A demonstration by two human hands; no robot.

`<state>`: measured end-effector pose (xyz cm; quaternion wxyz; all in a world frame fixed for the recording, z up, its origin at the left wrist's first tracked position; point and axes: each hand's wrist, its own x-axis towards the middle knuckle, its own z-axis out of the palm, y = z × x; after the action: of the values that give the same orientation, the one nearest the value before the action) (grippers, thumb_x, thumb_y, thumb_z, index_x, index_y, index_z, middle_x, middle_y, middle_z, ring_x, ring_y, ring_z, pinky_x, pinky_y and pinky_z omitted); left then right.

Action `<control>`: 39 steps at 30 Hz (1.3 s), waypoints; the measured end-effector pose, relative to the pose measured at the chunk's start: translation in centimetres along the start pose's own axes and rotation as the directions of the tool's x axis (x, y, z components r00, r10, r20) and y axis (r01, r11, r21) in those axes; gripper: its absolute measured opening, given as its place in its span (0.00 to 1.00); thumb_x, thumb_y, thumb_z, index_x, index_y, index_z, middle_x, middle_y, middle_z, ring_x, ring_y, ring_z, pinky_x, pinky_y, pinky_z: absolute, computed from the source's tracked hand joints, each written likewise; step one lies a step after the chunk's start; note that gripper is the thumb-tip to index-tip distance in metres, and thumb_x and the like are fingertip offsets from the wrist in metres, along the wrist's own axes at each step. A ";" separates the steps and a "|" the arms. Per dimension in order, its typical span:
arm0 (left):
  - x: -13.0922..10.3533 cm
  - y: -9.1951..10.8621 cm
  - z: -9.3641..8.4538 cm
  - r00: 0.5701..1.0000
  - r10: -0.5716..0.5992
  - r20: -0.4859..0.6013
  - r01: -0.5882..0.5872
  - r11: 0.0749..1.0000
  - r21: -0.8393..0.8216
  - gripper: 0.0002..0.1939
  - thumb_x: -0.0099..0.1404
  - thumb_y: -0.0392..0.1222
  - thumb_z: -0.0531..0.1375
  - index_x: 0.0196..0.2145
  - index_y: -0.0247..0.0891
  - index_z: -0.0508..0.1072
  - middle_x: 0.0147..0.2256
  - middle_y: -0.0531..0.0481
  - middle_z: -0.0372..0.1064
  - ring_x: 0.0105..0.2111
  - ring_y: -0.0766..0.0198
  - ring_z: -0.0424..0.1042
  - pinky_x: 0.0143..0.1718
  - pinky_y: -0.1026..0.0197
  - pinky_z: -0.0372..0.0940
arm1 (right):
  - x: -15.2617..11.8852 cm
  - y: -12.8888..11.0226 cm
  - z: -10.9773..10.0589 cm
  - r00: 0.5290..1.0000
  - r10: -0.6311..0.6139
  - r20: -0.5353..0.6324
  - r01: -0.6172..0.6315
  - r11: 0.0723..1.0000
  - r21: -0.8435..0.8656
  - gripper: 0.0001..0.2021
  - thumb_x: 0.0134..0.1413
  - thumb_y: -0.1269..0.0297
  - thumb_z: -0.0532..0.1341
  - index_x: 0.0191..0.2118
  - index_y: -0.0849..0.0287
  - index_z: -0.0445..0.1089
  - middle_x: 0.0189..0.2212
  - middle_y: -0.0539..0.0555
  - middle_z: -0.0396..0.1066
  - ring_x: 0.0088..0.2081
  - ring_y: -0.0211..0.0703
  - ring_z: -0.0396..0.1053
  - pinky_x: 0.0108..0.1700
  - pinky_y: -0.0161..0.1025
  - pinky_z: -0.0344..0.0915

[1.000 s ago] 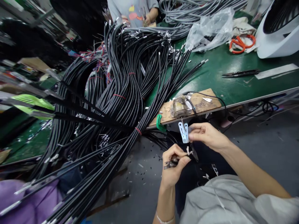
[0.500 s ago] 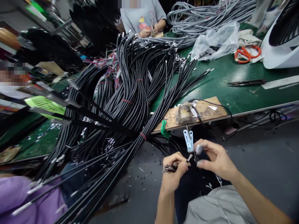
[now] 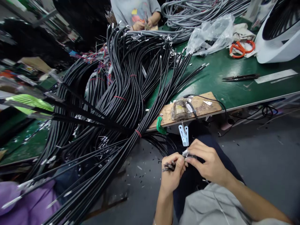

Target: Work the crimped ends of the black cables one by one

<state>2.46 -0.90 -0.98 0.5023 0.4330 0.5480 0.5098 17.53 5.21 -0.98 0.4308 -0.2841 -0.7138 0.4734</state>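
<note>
My left hand is closed around a small bunch of dark cable ends, which stick out past its outer side. Against its thumb, my right hand pinches at a silvery cable end; fingers partly cover it. Just above the fingertips hangs a light blue clothes-peg-like clip, its jaws pointing down. The clip sits on the shaft of a small, worn motor, fixed to a wooden board at the table edge.
Bundled black cables cover the left of the green table and overhang its edge. A green clamp grips the board. Snips, orange-handled scissors, a plastic bag and a white fan lie beyond. A co-worker sits opposite.
My right hand has come in to my left, its thumb and fingers closing at the silvery end below the clip; before, they were spread apart. The view has shifted slightly.
</note>
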 end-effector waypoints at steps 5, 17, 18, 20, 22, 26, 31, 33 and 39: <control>0.6 0.3 -1.1 0.973 0.067 0.219 -0.077 0.996 0.035 0.25 0.67 0.50 0.55 0.17 0.34 0.69 0.14 0.56 0.54 0.12 0.74 0.51 0.15 0.68 0.47 | -0.1 0.4 1.1 0.991 0.100 0.084 -0.126 0.910 0.396 0.14 0.57 0.58 0.62 0.25 0.61 0.71 0.22 0.51 0.63 0.28 0.39 0.60 0.30 0.37 0.58; 0.7 -0.4 -0.8 0.975 0.221 -0.036 -0.222 0.975 -0.017 0.10 0.59 0.42 0.66 0.24 0.36 0.72 0.22 0.54 0.62 0.24 0.69 0.60 0.25 0.67 0.55 | 4.9 1.3 -2.1 0.878 0.475 0.060 -0.469 0.826 0.312 0.20 0.51 0.50 0.63 0.20 0.63 0.71 0.18 0.49 0.67 0.21 0.33 0.59 0.25 0.33 0.54; 0.7 -0.5 -0.9 0.970 0.240 -0.051 -0.241 0.970 -0.018 0.10 0.58 0.42 0.66 0.24 0.36 0.71 0.22 0.54 0.62 0.24 0.68 0.61 0.26 0.66 0.55 | 5.4 1.2 -2.1 0.889 0.457 -0.007 -0.442 0.863 0.247 0.21 0.52 0.50 0.62 0.20 0.63 0.71 0.18 0.49 0.66 0.21 0.33 0.57 0.25 0.33 0.53; 1.0 -0.8 -1.0 0.961 0.267 -0.076 -0.269 0.963 -0.017 0.10 0.58 0.42 0.66 0.24 0.36 0.71 0.23 0.53 0.62 0.25 0.68 0.61 0.27 0.66 0.56 | 6.1 0.9 -1.6 0.904 0.427 -0.036 -0.416 0.894 0.167 0.21 0.51 0.49 0.64 0.19 0.64 0.70 0.17 0.47 0.62 0.22 0.32 0.55 0.25 0.34 0.50; 1.3 -1.0 -1.1 0.958 0.269 -0.098 -0.272 0.962 -0.022 0.10 0.58 0.43 0.66 0.24 0.36 0.72 0.23 0.53 0.63 0.25 0.68 0.62 0.27 0.66 0.57 | 6.5 0.6 -0.9 0.899 0.439 0.014 -0.427 0.867 0.257 0.22 0.47 0.48 0.66 0.19 0.64 0.69 0.16 0.47 0.60 0.21 0.32 0.54 0.25 0.33 0.49; 2.2 -1.4 -0.7 0.965 0.236 -0.109 -0.241 0.970 -0.031 0.09 0.58 0.44 0.66 0.26 0.36 0.74 0.25 0.51 0.66 0.25 0.67 0.64 0.26 0.66 0.58 | 6.7 0.7 0.5 0.855 0.501 0.133 -0.467 0.634 0.617 0.24 0.43 0.43 0.66 0.20 0.64 0.71 0.17 0.49 0.64 0.21 0.33 0.57 0.24 0.33 0.52; 3.1 -1.3 -0.1 0.983 0.172 -0.059 -0.176 0.983 -0.060 0.11 0.58 0.46 0.66 0.26 0.35 0.76 0.25 0.50 0.67 0.22 0.70 0.61 0.22 0.67 0.55 | 6.3 1.2 1.1 0.833 0.514 0.202 -0.461 0.446 0.767 0.22 0.41 0.45 0.69 0.23 0.64 0.75 0.17 0.50 0.66 0.20 0.33 0.59 0.23 0.33 0.55; 3.1 -1.2 0.1 0.989 0.138 -0.050 -0.142 0.985 -0.093 0.12 0.59 0.46 0.66 0.26 0.34 0.76 0.25 0.50 0.67 0.20 0.71 0.59 0.21 0.67 0.54 | 6.0 1.4 1.2 0.833 0.490 0.258 -0.476 0.393 0.787 0.23 0.43 0.44 0.68 0.25 0.64 0.75 0.17 0.50 0.67 0.21 0.34 0.61 0.26 0.33 0.58; 2.4 -1.3 -0.4 0.990 0.139 -0.004 -0.139 0.988 -0.074 0.11 0.61 0.46 0.64 0.27 0.35 0.77 0.24 0.49 0.67 0.19 0.72 0.59 0.19 0.68 0.51 | 4.5 3.3 0.8 0.829 0.485 0.278 -0.474 0.346 0.810 0.26 0.50 0.41 0.62 0.29 0.65 0.75 0.21 0.54 0.70 0.25 0.37 0.64 0.28 0.35 0.58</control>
<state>1.84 1.24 -2.53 0.4816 0.4515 0.4970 0.5632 14.66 9.81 -2.58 0.3586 -0.2325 -0.2677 0.8635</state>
